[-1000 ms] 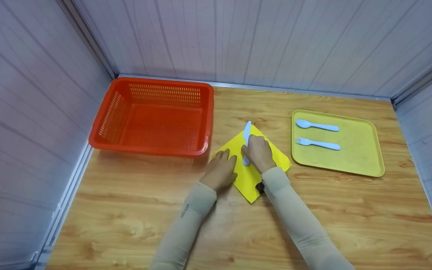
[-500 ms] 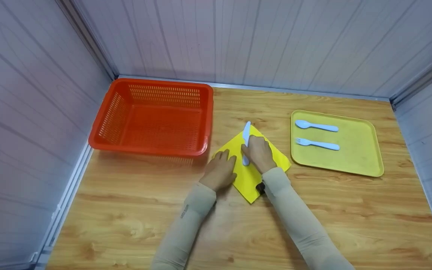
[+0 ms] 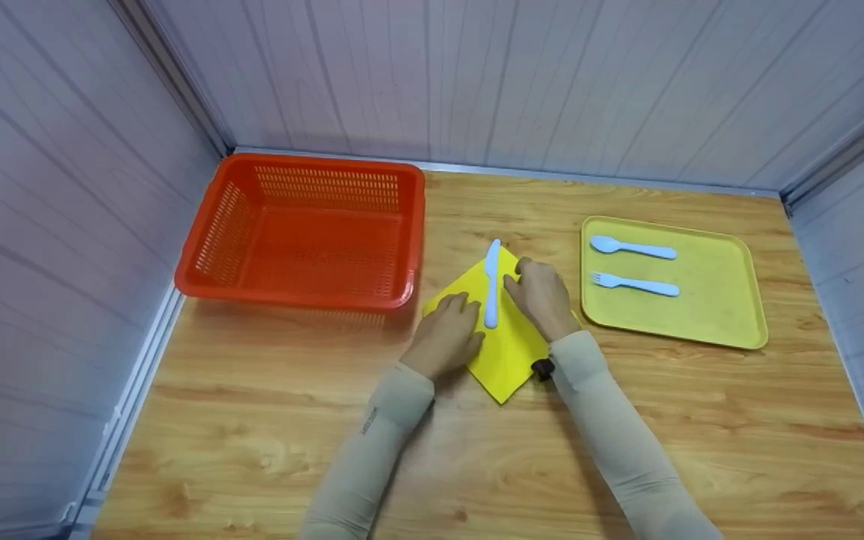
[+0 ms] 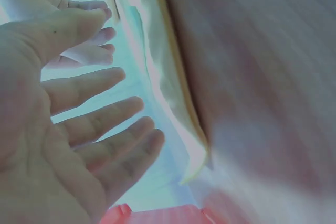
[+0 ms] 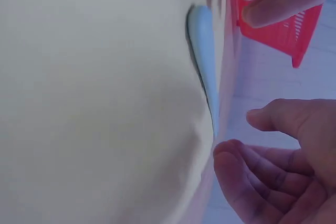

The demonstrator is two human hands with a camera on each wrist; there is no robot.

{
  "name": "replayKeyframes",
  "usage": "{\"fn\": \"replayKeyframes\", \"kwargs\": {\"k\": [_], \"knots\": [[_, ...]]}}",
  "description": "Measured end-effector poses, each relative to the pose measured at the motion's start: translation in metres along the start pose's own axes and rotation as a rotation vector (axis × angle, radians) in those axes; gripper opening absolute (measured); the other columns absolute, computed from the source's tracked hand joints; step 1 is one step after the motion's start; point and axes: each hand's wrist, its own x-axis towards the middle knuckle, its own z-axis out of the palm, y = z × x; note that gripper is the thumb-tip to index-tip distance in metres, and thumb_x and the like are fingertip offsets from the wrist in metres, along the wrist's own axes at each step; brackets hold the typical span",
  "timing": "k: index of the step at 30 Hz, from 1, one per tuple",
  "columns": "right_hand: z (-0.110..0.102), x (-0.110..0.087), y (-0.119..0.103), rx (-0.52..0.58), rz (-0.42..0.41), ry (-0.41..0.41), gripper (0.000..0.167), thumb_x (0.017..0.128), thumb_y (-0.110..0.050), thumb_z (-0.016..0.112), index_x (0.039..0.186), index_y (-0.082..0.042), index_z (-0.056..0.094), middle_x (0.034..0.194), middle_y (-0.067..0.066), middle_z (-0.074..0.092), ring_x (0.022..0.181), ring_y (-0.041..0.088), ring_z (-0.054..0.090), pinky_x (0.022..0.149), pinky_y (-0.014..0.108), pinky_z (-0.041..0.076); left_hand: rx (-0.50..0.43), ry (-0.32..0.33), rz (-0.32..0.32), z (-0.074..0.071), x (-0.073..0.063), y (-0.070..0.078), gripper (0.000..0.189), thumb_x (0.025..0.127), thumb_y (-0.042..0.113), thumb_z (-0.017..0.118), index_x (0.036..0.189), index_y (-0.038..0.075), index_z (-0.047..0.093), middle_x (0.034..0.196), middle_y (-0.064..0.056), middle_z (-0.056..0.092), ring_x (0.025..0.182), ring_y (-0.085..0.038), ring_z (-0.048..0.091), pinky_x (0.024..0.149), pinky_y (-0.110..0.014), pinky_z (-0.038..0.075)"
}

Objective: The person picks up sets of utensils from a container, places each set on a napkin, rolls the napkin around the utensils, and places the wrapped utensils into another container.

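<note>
A light blue plastic knife [image 3: 491,289] lies lengthwise on a yellow napkin [image 3: 503,367], which is turned like a diamond on the table. My left hand [image 3: 443,334] is over the napkin's left side, left of the knife handle; the left wrist view shows its fingers [image 4: 97,121] spread and holding nothing. To the right of the knife, my right hand [image 3: 542,298] hovers over the napkin's right side. In the right wrist view its thumb and loosely bent fingers stand apart from the knife [image 5: 203,45], with nothing between them.
A red plastic basket [image 3: 297,300] with slotted walls stands at the back left. On the right lies a yellow tray [image 3: 724,300] bearing a light blue spoon [image 3: 634,247] and fork [image 3: 636,284]. Pale panel walls [image 3: 477,90] enclose the wooden table [image 3: 252,450].
My right hand has let go of the knife and moved right, leaving it on the napkin. My left hand has shifted slightly right. Tray and basket stay put.
</note>
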Motion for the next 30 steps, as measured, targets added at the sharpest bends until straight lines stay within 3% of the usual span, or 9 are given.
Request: {"fn": "replayKeyframes", "kwargs": {"k": [7, 13, 19, 30], "knots": [[-0.025, -0.012, 0.035, -0.06, -0.035, 0.073, 0.023, 0.096, -0.019, 0.063, 0.102, 0.003, 0.069, 0.083, 0.014, 0.069, 0.067, 0.026, 0.065, 0.058, 0.041, 0.055, 0.011, 0.09, 0.117, 0.002, 0.01, 0.02, 0.05, 0.1, 0.034, 0.058, 0.141, 0.006, 0.054, 0.148, -0.015, 0.047, 0.136, -0.031, 0.042, 0.107, -0.043, 0.041], [-0.046, -0.02, 0.066, -0.077, -0.06, 0.112, 0.021, 0.096, -0.019, 0.063, 0.102, 0.0, 0.069, 0.087, 0.013, 0.069, 0.072, 0.028, 0.065, 0.06, 0.043, 0.055, 0.033, 0.086, 0.179, 0.004, 0.021, 0.038, 0.052, 0.1, 0.036, 0.059, 0.142, 0.006, 0.053, 0.148, -0.014, 0.046, 0.136, -0.029, 0.043, 0.107, -0.041, 0.042], [-0.06, -0.027, 0.104, -0.112, -0.072, 0.134, 0.02, 0.096, -0.017, 0.063, 0.102, 0.001, 0.068, 0.089, 0.015, 0.069, 0.075, 0.03, 0.066, 0.06, 0.047, 0.055, 0.117, 0.071, 0.228, 0.008, 0.035, 0.062, 0.054, 0.101, 0.039, 0.057, 0.144, 0.007, 0.051, 0.15, -0.014, 0.044, 0.137, -0.029, 0.042, 0.105, -0.04, 0.044], [-0.068, -0.032, 0.165, -0.193, -0.091, 0.189, 0.014, 0.092, -0.007, 0.07, 0.101, 0.004, 0.07, 0.093, 0.022, 0.064, 0.085, 0.04, 0.062, 0.067, 0.052, 0.055, 0.16, 0.046, 0.358, 0.026, 0.058, 0.112, 0.054, 0.1, 0.037, 0.057, 0.146, 0.008, 0.05, 0.15, -0.015, 0.043, 0.137, -0.029, 0.042, 0.103, -0.038, 0.046]]}}
